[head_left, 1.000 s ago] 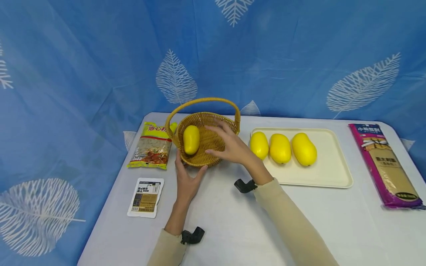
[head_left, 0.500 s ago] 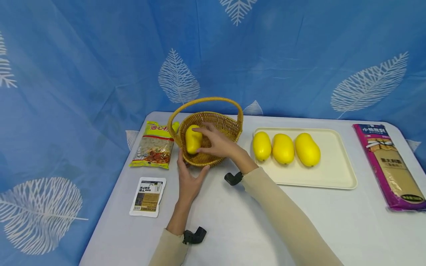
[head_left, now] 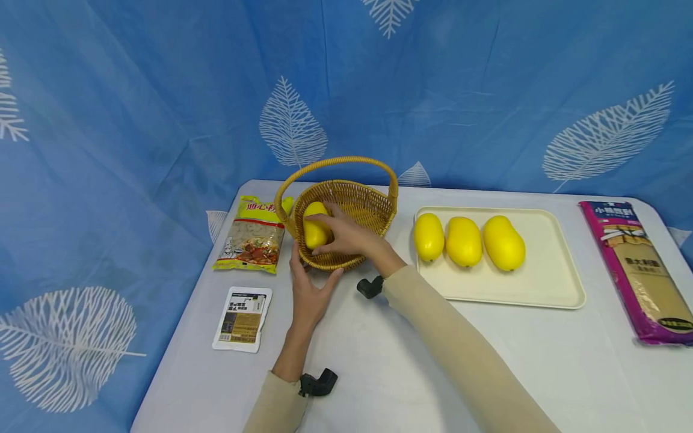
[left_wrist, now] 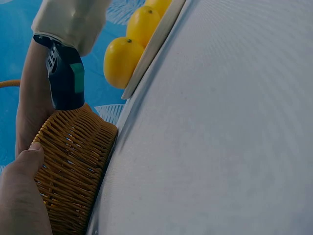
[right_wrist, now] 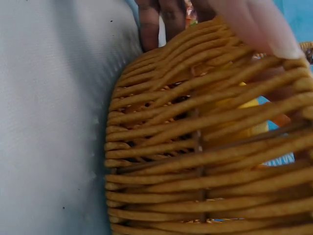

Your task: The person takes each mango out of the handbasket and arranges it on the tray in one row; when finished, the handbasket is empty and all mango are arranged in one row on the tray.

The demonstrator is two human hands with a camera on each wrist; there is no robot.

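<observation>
A wicker basket (head_left: 373, 207) with a tall arched handle stands at the back left of the table. My left hand (head_left: 310, 296) holds it at the near left side; in the left wrist view the thumb (left_wrist: 28, 159) lies on the woven rim. Inside the basket, against its left wall, is a yellow mango (head_left: 315, 235). My right hand (head_left: 349, 233) reaches over the near right rim and grips that mango, thumb on the near side and fingers across its top. From the right wrist camera, the weave (right_wrist: 205, 161) hides most of the mango and the right hand.
To the right, a cream tray (head_left: 547, 264) carries three more mangoes (head_left: 464, 242). A yellow pasta bag (head_left: 251, 237) lies close left of the basket, with a small white-edged pouch (head_left: 242, 319) nearer. A purple spaghetti pack (head_left: 639, 270) lies far right. Blue curtain hangs behind.
My right hand has moved left inside the basket, from beside the mango to gripping it, and the mango has tilted slightly. The left hand stays on the basket. The head view has shifted slightly.
</observation>
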